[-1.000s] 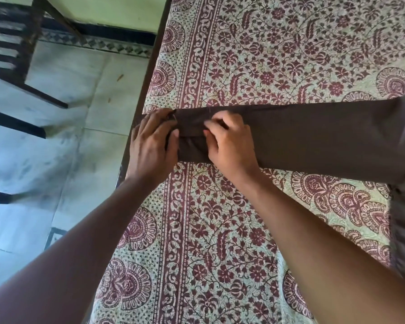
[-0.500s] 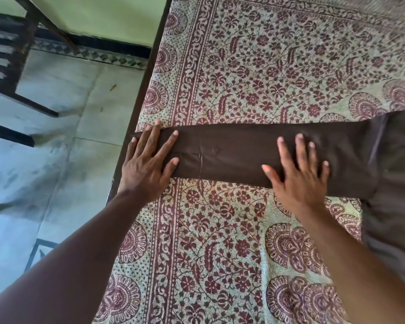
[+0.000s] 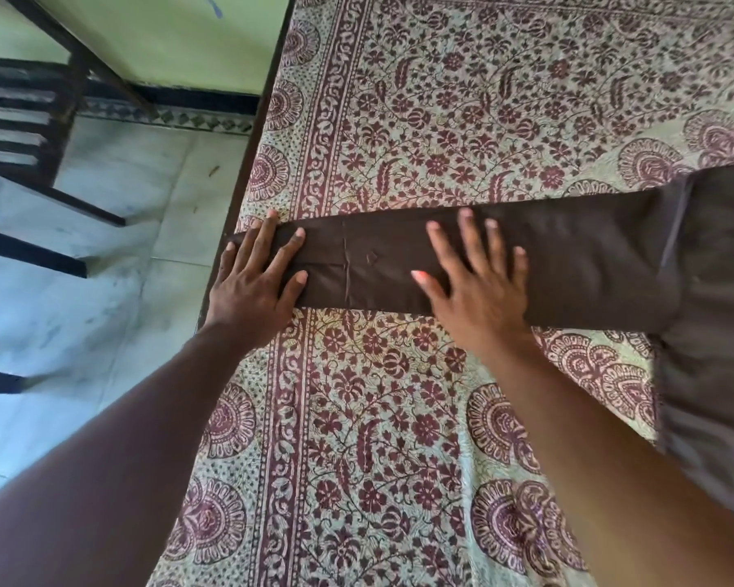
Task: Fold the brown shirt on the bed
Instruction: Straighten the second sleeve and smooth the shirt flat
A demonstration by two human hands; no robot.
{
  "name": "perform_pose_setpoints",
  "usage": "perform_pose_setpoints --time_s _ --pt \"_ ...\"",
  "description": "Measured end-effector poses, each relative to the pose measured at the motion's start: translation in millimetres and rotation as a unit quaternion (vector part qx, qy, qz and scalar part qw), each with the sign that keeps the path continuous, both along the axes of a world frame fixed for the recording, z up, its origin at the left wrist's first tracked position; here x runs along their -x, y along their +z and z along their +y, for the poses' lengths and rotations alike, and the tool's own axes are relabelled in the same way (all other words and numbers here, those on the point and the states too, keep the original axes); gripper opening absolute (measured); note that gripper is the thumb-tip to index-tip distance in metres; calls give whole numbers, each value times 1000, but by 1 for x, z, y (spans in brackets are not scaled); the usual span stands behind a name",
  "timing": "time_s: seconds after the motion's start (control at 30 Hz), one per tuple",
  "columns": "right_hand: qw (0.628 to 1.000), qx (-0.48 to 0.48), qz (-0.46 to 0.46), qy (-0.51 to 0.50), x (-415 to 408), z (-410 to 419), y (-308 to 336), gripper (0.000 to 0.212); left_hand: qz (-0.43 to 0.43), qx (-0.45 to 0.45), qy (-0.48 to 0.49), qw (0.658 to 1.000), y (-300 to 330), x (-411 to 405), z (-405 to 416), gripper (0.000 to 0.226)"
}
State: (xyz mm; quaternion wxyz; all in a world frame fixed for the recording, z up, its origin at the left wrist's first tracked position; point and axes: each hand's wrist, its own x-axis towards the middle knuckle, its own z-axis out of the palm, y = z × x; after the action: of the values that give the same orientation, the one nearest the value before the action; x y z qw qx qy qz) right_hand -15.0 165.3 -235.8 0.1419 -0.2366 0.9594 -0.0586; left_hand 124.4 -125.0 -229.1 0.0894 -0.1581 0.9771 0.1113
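Shirt (image 3: 590,269) sleeve stretched flat, smooth; dark brown; creased near cuff.

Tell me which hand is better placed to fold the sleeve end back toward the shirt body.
Left, probably. The left hand lies flat on the sleeve end; the right hand presses mid-sleeve.

Bare bedspread (image 3: 462,99) lies beyond the brown shirt (image 3: 590,264) — a dark chair (image 3: 30,120) crowds the floor leftward.
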Motion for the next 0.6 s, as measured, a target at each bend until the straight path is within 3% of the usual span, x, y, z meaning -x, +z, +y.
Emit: perform_pose_setpoints --time_s 0.13,0.23,0.37,0.47,0.6 --pt "997 -5 6 -83 13 77 1 73 -36 13 36 999 19 14 17 67" --pt "997 0 13 -78 15 79 -4 71 21 33 47 998 35 31 68 59" --pt "996 11 17 -82 14 77 -8 69 58 -101 -52 992 36 73 166 64" --pt "999 6 37 -25 21 91 -4 64 5 -141 -40 989 16 96 215 63" --pt "998 -33 51 19 50 155 0 65 -88 -54 -11 995 0 105 231 70"
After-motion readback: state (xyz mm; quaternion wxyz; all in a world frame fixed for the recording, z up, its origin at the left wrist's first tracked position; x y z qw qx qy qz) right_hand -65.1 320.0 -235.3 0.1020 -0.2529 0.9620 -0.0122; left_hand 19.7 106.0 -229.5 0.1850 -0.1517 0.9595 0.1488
